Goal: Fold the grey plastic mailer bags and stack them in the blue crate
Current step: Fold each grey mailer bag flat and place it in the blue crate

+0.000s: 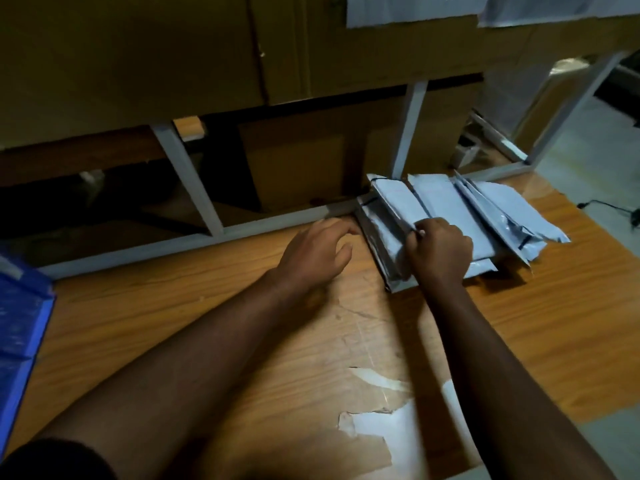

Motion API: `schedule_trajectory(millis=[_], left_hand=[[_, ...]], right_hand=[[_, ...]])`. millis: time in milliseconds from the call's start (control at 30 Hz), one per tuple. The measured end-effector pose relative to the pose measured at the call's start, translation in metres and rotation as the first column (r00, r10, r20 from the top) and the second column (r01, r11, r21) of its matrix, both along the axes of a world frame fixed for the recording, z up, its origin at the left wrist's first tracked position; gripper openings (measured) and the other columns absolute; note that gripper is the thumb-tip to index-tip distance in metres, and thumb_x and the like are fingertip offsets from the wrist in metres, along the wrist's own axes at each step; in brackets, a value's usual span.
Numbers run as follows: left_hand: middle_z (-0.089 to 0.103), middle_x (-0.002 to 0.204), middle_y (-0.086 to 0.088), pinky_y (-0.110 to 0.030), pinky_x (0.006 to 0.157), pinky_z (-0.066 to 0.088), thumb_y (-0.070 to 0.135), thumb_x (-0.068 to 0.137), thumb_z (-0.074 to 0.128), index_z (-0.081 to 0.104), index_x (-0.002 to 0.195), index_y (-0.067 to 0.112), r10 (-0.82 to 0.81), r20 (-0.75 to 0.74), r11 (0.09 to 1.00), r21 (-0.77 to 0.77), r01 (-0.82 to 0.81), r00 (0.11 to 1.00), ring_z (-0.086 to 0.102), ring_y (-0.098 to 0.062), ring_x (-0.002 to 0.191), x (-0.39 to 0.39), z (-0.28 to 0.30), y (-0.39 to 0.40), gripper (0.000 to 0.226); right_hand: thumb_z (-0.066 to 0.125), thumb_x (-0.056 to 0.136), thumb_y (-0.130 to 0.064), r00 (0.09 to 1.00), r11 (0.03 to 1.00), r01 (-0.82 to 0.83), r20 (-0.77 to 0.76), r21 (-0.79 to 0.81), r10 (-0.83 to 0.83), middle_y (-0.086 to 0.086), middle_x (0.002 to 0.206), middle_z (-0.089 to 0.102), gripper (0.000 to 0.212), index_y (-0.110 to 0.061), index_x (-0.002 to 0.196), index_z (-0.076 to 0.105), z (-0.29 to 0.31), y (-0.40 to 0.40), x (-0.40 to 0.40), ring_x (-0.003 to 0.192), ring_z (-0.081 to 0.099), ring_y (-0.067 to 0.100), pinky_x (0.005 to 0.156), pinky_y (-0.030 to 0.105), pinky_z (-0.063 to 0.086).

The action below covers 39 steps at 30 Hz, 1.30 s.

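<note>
Grey plastic mailer bags lie in a loose, fanned pile at the far right of the worn wooden tabletop, against a white metal frame rail. The right hand rests on the pile, fingers curled and pinching the edge of one bag. The left hand hovers just left of the pile — fingers loosely spread, holding nothing. At the near left edge sits the blue plastic crate — well apart from the bags.

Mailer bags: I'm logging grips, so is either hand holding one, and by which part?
The right hand pinches the near edge of a bag in the mailer bag pile. The left hand hovers open, holding nothing.
</note>
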<state>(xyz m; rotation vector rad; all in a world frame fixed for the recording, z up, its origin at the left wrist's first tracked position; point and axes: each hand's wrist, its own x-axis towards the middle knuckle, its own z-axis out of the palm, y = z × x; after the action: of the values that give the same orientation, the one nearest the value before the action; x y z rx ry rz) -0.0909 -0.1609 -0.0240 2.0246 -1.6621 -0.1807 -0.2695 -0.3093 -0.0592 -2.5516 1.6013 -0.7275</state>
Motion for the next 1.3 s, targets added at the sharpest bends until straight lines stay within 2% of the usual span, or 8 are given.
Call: schedule_trajectory(millis=[133,267,400,600,800,1000,1133,1300], left_hand=[[0.066,0.126,0.003,-0.034,0.096,0.048,0.021,0.098,0.062,0.069,0.123,0.019,0.048,0.035,0.978,-0.207,-0.04,0.998,0.057,-0.016,0.117,0.016,0.011,0.029,0.026],[0.07,0.104,-0.003,-0.033,0.09,0.049,0.012,0.094,0.065,0.073,0.104,0.011,0.303,-0.036,0.779,-0.566,-0.269,0.952,0.063,-0.021,0.102,0.028,0.009,0.075,0.012],[0.066,0.109,0.003,-0.034,0.092,0.046,0.02,0.095,0.059,0.071,0.103,0.019,0.457,-0.079,0.827,-0.328,-0.456,0.886,0.058,-0.018,0.107,0.034,-0.045,0.132,0.014],[0.05,0.156,0.0,-0.041,0.127,0.014,0.047,0.105,0.034,0.059,0.143,0.021,0.489,0.047,0.863,0.125,-0.49,0.871,0.037,-0.02,0.149,0.024,-0.112,0.179,0.053],[0.032,0.166,-0.002,-0.039,0.129,0.009,0.054,0.106,-0.001,0.037,0.158,0.014,0.422,0.13,0.877,0.19,-0.441,0.897,0.019,-0.016,0.157,0.022,-0.108,0.158,0.076],[0.038,0.163,-0.007,-0.031,0.126,0.007,0.05,0.105,0.009,0.04,0.157,0.01,0.392,0.143,0.881,0.225,-0.416,0.909,0.027,-0.021,0.155,0.043,-0.117,0.159,0.073],[0.057,0.148,-0.011,-0.04,0.122,0.029,0.041,0.107,0.023,0.059,0.142,0.006,0.407,0.226,0.883,0.15,-0.444,0.885,0.047,-0.027,0.144,0.045,-0.119,0.158,0.061],[0.054,0.152,-0.013,-0.048,0.121,0.034,0.035,0.111,0.028,0.054,0.146,0.004,0.431,0.26,0.882,0.08,-0.465,0.864,0.042,-0.029,0.147,0.042,-0.13,0.153,0.054]], right_hand=[[0.066,0.086,-0.022,0.942,0.954,-0.23,0.203,-0.194,0.268,0.005,0.094,0.073,0.012,-0.018,0.095,0.073,0.01,0.028,0.007,0.085,0.065,0.033,0.072,0.043,0.048],[0.07,0.086,-0.017,0.758,0.802,-0.574,0.263,-0.165,0.597,0.002,0.109,0.072,0.022,-0.016,0.107,0.074,-0.007,0.084,0.03,0.1,0.064,0.027,0.086,0.043,0.05],[0.069,0.083,-0.018,0.616,0.623,-0.781,0.198,0.033,0.762,-0.001,0.11,0.07,0.023,-0.019,0.104,0.078,-0.064,0.133,0.049,0.104,0.063,0.025,0.085,0.041,0.05],[0.066,0.08,-0.024,0.62,0.613,-0.784,0.166,0.097,0.767,-0.006,0.103,0.073,0.023,-0.023,0.098,0.08,-0.061,0.15,0.052,0.094,0.067,0.019,0.082,0.036,0.047],[0.04,0.106,-0.039,0.665,0.653,-0.723,-0.029,0.227,0.746,0.005,0.16,0.045,0.05,-0.02,0.15,0.053,-0.07,0.155,0.105,0.15,0.036,0.03,0.119,0.049,0.029],[0.046,0.101,-0.036,0.742,0.746,-0.63,-0.114,0.216,0.66,0.014,0.14,0.063,0.042,-0.012,0.127,0.069,-0.089,0.171,0.121,0.108,0.062,0.035,0.092,0.045,0.046],[0.04,0.106,-0.028,0.698,0.7,-0.678,-0.1,0.225,0.709,0.009,0.155,0.051,0.046,-0.012,0.146,0.055,-0.098,0.178,0.121,0.142,0.045,0.032,0.121,0.053,0.028],[0.034,0.109,-0.033,0.701,0.698,-0.669,-0.096,0.256,0.707,0.003,0.163,0.041,0.05,-0.017,0.155,0.046,-0.096,0.173,0.126,0.153,0.031,0.026,0.127,0.048,0.018]])
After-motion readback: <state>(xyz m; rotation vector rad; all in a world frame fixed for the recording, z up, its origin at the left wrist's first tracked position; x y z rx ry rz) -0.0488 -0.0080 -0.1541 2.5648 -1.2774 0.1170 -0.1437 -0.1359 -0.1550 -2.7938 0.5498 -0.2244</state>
